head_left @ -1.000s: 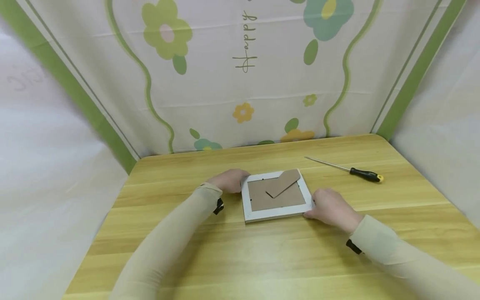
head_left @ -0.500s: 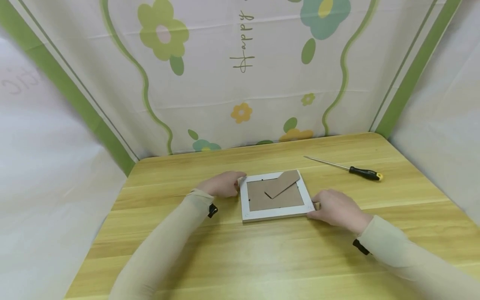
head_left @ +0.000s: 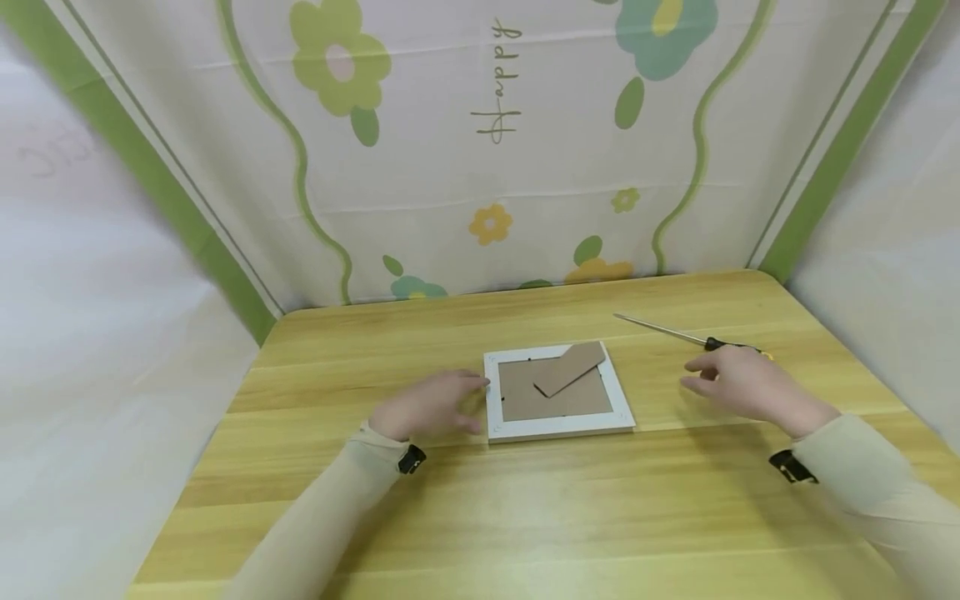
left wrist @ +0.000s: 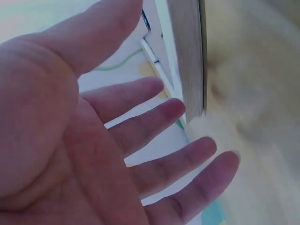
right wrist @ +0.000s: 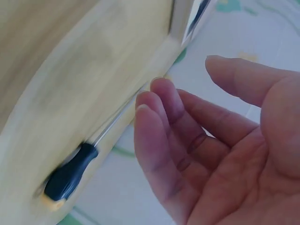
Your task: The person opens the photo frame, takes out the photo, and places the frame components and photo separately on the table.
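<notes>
- White borders the picture frame (head_left: 557,427), which lies flat with its back upward, between the left and right edges of the worktop (head_left: 525,508) and a little short of the far edge.
- Brown backing board (head_left: 540,407) fills the border, and a stand flap (head_left: 574,369) of similar colour slants across it, reaching over the border on the side toward the worktop's far edge.
- The left hand (head_left: 431,406) is wide, fingers spread and thumb apart, right at the frame's left side (whether a fingertip touches the border, I cannot tell).
- The right hand (head_left: 752,383) is held above the worktop toward its right edge, fingers loosely bent, with a clear gap between them and the thumb.
- Near that hand a screwdriver (right wrist: 82,157) lies on the worktop, toward the far right corner; its black handle has a yellow end (partly hidden by the hand in the head view), and its metal shaft points left, slanting toward the far edge.
- Beyond the far edge hangs a white cloth (head_left: 570,158) with printed flowers.
</notes>
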`<state>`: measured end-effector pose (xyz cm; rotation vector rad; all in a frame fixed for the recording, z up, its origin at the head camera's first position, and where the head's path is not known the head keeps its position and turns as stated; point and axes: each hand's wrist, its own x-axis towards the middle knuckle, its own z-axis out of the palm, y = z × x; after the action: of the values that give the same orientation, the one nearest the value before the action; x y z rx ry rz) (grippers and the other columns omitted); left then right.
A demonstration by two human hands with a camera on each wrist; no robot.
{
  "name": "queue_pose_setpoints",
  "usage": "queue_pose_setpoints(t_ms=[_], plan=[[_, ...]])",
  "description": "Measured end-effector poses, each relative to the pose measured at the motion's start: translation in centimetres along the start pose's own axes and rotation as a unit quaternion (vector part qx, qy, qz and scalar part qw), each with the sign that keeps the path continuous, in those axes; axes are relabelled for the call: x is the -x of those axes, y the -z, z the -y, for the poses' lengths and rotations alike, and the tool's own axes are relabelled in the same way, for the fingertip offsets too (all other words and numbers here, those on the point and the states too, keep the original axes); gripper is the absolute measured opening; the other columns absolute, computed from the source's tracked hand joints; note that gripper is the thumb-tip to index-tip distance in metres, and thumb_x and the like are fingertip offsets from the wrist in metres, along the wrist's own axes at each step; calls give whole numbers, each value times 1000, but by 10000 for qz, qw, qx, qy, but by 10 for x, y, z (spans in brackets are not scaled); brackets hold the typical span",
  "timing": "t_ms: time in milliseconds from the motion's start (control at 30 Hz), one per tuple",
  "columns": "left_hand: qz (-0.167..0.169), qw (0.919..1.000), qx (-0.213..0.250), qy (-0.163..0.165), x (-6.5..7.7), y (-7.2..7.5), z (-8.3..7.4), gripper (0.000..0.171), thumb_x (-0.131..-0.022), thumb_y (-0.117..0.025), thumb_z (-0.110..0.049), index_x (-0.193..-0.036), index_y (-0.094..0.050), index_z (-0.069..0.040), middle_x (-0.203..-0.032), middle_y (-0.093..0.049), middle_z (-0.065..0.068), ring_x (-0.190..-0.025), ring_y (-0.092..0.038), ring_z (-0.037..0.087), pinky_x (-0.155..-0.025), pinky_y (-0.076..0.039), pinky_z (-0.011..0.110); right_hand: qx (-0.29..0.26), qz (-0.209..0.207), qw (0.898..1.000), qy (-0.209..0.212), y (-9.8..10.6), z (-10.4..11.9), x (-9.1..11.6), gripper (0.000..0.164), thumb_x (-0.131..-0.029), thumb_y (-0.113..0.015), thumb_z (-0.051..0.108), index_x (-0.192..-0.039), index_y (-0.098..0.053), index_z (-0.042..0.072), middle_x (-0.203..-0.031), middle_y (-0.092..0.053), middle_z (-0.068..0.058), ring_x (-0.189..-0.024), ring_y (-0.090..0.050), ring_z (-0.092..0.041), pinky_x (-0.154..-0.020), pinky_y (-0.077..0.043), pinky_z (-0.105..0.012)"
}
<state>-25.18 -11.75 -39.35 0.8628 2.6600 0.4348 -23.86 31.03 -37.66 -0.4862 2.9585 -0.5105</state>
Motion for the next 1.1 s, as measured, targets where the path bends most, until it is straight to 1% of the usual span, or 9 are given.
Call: queue_pose_setpoints(t_ms=[67, 200, 333, 400, 567, 667, 800, 933, 1100], plan=[[-25, 9999, -104, -2, 0, -5, -2, 76, -88, -75, -37, -149, -44, -6, -153, -42, 11, -140, -38, 29, -113, -32, 41, -78, 0, 9999, -66, 3, -11, 0, 44, -97, -63, 28, -119, -66, -11, -96, -71, -14, -79, -65, -20, -67, -53, -42], [-140, 9999, -19, 6, 0, -11, -4, 77, -88, -75, -39, -150, -43, -5, -154, -39, 13, -141, -37, 29, -114, -31, 41, -279, 69, 9995, -135, 7, -28, -1, 45, -99, -62, 28, -122, -64, -11, -99, -71, -15, -77, -62, -18, -63, -50, -37], [-185, 9998, 50, -52, -1, -12, -6, 78, -87, -77, -37, -149, -43, -4, -156, -36, 15, -141, -35, 32, -114, -30, 43, -361, 57, 9993, 3, 7, -40, -1, 45, -100, -61, 28, -122, -64, -11, -104, -71, -20, -82, -66, -23, -68, -54, -41], [-186, 9998, 13, -97, -1, -13, -7, 80, -86, -78, -37, -149, -43, -4, -157, -33, 16, -142, -34, 33, -115, -27, 45, -308, -56, 9994, 140, 6, -44, -2, 42, -99, -62, 25, -121, -65, -11, -105, -71, -21, -88, -67, -26, -72, -55, -43], [-153, 9998, -70, -74, -4, -16, -9, 85, -85, -79, -38, -152, -39, -6, -158, -30, 14, -142, -31, 38, -116, -24, 49, -136, -329, 9990, 274, 5, -57, -6, 38, -99, -63, 20, -121, -64, -11, -103, -70, -17, -89, -66, -28, -73, -54, -43], [-102, 9999, -41, -1, -5, -19, -9, 87, -85, -79, -39, -153, -36, -7, -159, -28, 12, -142, -31, 36, -115, -25, 48, -128, -345, 9990, 259, 5, -62, -9, 41, -99, -63, 20, -125, -61, -13, -109, -68, -25, -96, -65, -39, -78, -53, -51], [-53, 10000, 26, 55, -6, -22, -8, 88, -85, -78, -38, -154, -34, -5, -160, -26, 11, -143, -31, 31, -115, -27, 43, -32, -336, 9990, 277, 5, -67, -15, 44, -99, -63, 19, -128, -59, -13, -118, -62, -33, -107, -58, -50, -86, -48, -61], [-45, 9999, 77, 49, -7, -23, -7, 88, -85, -78, -37, -153, -33, -4, -160, -25, 11, -144, -30, 29, -114, -29, 39, 212, -312, 9990, 258, 6, -74, -22, 46, -97, -64, 16, -130, -55, -14, -123, -54, -40, -112, -50, -57, -92, -41, -67], [-79, 9999, 70, 31, -8, -24, -7, 88, -85, -77, -39, -154, -33, -4, -160, -25, 11, -144, -30, 27, -114, -30, 39, 557, -217, 9979, 234, 7, -86, -30, 50, -94, -64, 8, -134, -49, -17, -128, -48, -43, -117, -45, -60, -97, -36, -68]])
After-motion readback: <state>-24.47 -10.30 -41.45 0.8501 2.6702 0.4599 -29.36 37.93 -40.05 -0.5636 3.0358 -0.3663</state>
